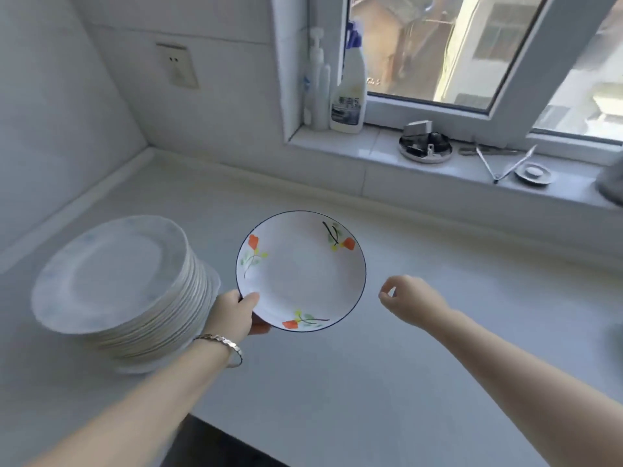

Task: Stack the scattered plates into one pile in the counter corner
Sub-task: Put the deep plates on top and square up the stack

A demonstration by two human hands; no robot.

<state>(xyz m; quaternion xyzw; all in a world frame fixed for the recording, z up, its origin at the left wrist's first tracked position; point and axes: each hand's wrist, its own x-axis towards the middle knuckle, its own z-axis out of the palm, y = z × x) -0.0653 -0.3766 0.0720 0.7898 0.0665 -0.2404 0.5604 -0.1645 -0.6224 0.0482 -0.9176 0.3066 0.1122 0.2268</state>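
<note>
A tall pile of white plates (pixel 111 274) stands on the white counter (pixel 371 382) at the left, near the wall corner. Just right of the pile, my left hand (pixel 234 313) grips the near-left rim of a white plate with orange flowers and a dark blue edge (pixel 301 271), holding it level above the counter. A silver bracelet sits on that wrist. My right hand (pixel 409 296) hovers to the right of the flowered plate, apart from it, fingers loosely curled with nothing in them.
On the windowsill behind stand a pump bottle (pixel 317 82) and a spray bottle (pixel 350 92), a round metal dish with bits (pixel 424 146), tongs (pixel 505 163) and a small metal lid (pixel 534 172). A wall socket (pixel 177 65) is at the back left. The counter's front edge runs along the bottom.
</note>
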